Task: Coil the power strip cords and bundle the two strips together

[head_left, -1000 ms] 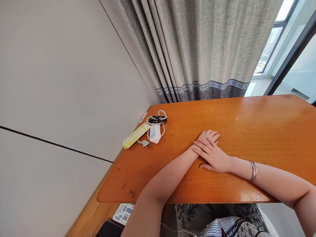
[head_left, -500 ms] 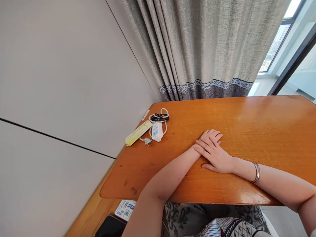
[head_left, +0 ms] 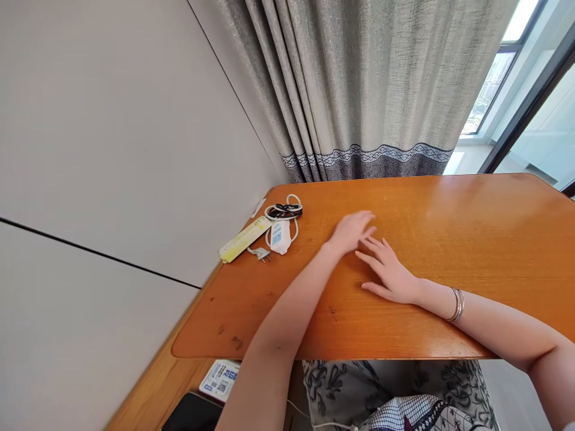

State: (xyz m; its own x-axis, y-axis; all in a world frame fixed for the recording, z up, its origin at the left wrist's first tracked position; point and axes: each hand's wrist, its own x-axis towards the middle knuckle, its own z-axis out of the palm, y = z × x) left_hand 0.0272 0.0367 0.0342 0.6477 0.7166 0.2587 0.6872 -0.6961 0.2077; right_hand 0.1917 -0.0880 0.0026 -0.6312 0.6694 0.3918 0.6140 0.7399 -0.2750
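On the wooden table (head_left: 471,239), the right hand (head_left: 392,276) lies flat and open; the left hand (head_left: 353,230), blurred, is open and empty beside it.

Bare table (head_left: 449,251) right; charger (head_left: 280,236) and yellow strip (head_left: 242,239) crowd the wall.

Both hands lie mid-table (head_left: 449,227), left hand (head_left: 350,230) just behind right hand (head_left: 390,272), charger (head_left: 279,236) far left.

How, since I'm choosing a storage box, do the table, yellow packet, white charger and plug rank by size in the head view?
Largest to smallest:
1. table
2. yellow packet
3. white charger
4. plug
The last three lie close together, so nearness to the camera hardly skews their order.
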